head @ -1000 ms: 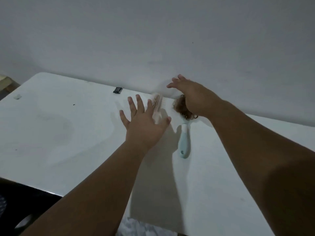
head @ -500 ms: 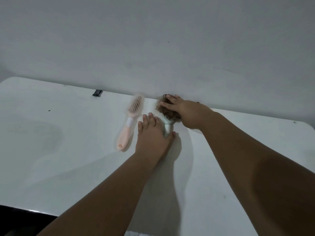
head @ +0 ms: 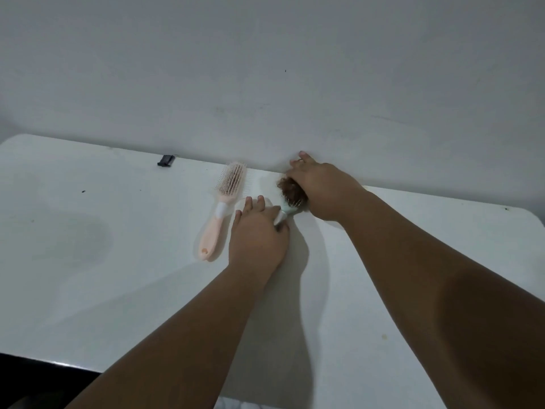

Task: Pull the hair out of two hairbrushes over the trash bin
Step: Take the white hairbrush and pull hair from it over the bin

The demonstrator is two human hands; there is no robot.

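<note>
A pink hairbrush (head: 220,207) lies bristles up on the white table (head: 88,261), its head toward the wall. Right of it lies a mint-green hairbrush (head: 287,210) whose head is packed with a clump of brown hair (head: 288,188). My left hand (head: 258,239) is closed over the green brush's handle, which it hides. My right hand (head: 321,188) rests on the brush head and the hair, fingers curled over them against the wall. No trash bin is in view.
A grey wall (head: 265,69) rises straight behind the table. A small black clip (head: 165,160) lies at the table's back edge, left of the pink brush. The table's front edge (head: 44,360) borders a dark floor at the lower left.
My left hand has slid off the pink brush to the right and closed on the green brush's handle. My right hand has settled onto the hair-filled head.
</note>
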